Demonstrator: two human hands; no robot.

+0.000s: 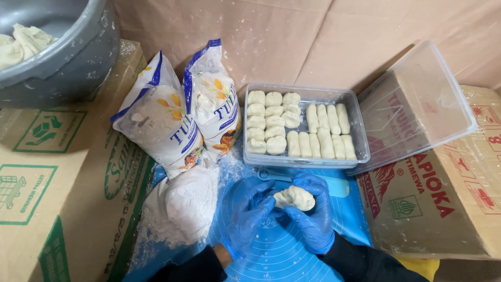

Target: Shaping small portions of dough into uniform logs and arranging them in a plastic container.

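Both my hands wear blue gloves and meet over a blue silicone mat (282, 256). My right hand (312, 216) cups a pale lump of dough (295, 198) from below and the right. My left hand (250, 215) presses its fingertips against the lump's left side. Just beyond them stands a clear plastic box (360, 138) filled with several shaped dough pieces (276, 122), some round, some long.
Two flour bags (177, 117) lean at the left, with a loose white flour heap (185, 206) below them. A grey basin (68, 57) holding dough sits on a cardboard box at top left. The box's clear lid (417, 104) leans on a carton (449, 203) at right. A blue scraper (336, 186) lies on the mat.
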